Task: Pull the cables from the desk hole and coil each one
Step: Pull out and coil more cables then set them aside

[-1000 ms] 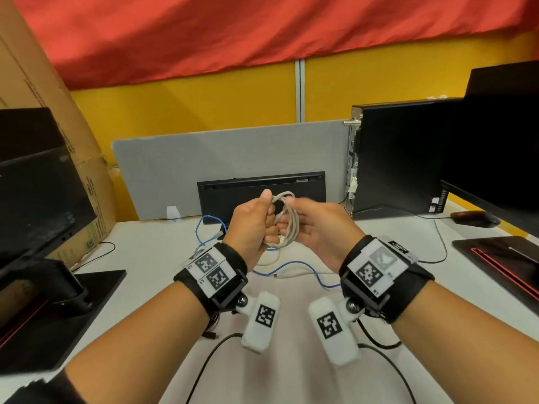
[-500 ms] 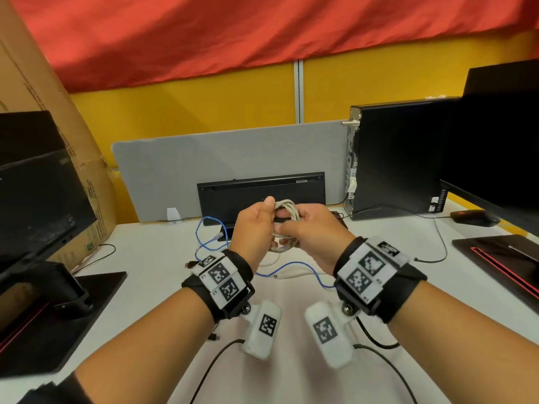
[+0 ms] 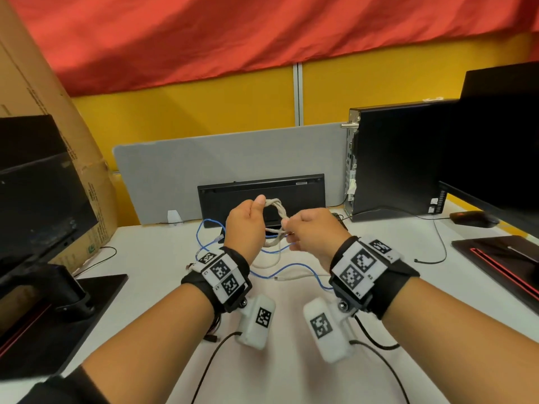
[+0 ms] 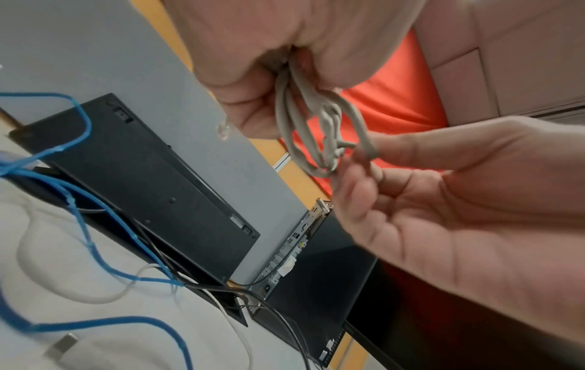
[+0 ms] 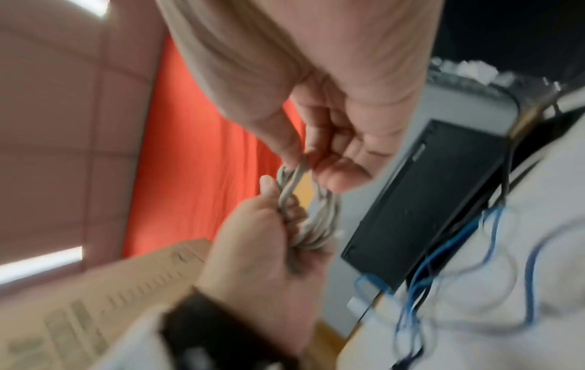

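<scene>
A grey cable [image 3: 277, 209] is wound into a small coil and held above the desk in front of me. My left hand [image 3: 248, 220] grips one side of the coil [image 4: 304, 130] in its fist. My right hand [image 3: 306, 228] pinches the coil's other side [image 5: 296, 175] between thumb and fingers. A blue cable [image 3: 210, 233] and a white cable [image 3: 291, 277] with a plug lie loose on the white desk [image 3: 151, 258], running to the desk hole [image 4: 234, 310] under the leaning black keyboard [image 3: 261, 196].
A black computer tower [image 3: 393, 158] stands at the right, with a monitor [image 3: 501, 141] and mouse [image 3: 474, 218] beside it. Another monitor [image 3: 35, 185] and a cardboard box [image 3: 43, 91] are at the left. A grey divider panel [image 3: 227, 158] backs the desk.
My hands have drawn slightly apart, so the grey coil shows as an open loop between them. The right hand shifted from wrapping to pinching the loop's right side.
</scene>
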Tool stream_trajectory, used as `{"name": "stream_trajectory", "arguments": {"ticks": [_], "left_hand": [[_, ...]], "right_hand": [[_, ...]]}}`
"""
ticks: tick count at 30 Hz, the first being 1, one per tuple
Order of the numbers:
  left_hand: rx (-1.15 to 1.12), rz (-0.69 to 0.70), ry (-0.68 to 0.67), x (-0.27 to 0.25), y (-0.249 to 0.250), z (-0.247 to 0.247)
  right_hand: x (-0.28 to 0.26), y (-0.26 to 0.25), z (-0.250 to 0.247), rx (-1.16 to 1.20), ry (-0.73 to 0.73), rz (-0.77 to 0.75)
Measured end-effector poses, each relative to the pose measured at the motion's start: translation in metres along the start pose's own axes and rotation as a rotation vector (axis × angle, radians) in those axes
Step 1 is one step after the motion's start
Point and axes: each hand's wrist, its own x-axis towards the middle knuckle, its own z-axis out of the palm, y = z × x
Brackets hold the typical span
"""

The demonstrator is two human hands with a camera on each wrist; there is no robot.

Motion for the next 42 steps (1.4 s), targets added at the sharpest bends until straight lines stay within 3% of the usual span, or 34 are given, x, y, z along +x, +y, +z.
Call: {"name": "stream_trajectory", "arguments": {"ticks": [3, 5, 10, 18, 21, 24, 28, 30, 32, 34, 36, 42], "left_hand": [[-0.033, -0.019, -0.047, 0.005, -0.004, -0.002], [-0.058, -0.056, -0.105, 0.006, -0.006, -0.003], [-0.21, -0.221, -0.316, 0.004, -0.005, -0.011], [0.043, -0.116, -0.359, 0.005, -0.004, -0.013], [-0.122, -0.208, -0.326, 0.003, -0.006, -0.015], [-0.426, -0.37, -0.302, 0.001, -0.004, -0.017], [-0.715, -0.495, -0.289, -0.004, 0.007, -0.017], [-0.831, -0.527, -0.305, -0.007, 0.013, -0.014], [-0.912, -0.523, -0.325, -0.011, 0.018, -0.009], [-0.963, -0.499, -0.331, -0.014, 0.022, -0.004], [-0.971, -0.447, -0.311, -0.017, 0.023, 0.003], [-0.93, -0.346, -0.151, -0.021, 0.016, 0.014]], "right_hand": [[-0.003, 0.001, 0.003, 0.468, -0.043, 0.132], [-0.005, 0.0, 0.001, 0.638, -0.073, 0.195], [-0.003, -0.006, -0.009, 0.59, -0.039, 0.179], [-0.001, -0.001, -0.023, 0.65, -0.08, 0.231], [-0.002, -0.001, -0.026, 0.749, -0.142, 0.271], [0.004, 0.006, -0.032, 0.437, -0.125, 0.173], [0.012, 0.015, -0.039, -0.513, 0.131, -0.395], [0.016, 0.018, -0.041, -0.697, 0.212, -0.583], [0.02, 0.022, -0.042, -0.716, 0.271, -0.62], [0.022, 0.027, -0.038, -0.561, 0.299, -0.554], [0.021, 0.028, -0.029, -0.239, 0.275, -0.434], [0.004, 0.01, -0.015, 0.629, 0.017, -0.049]]}}
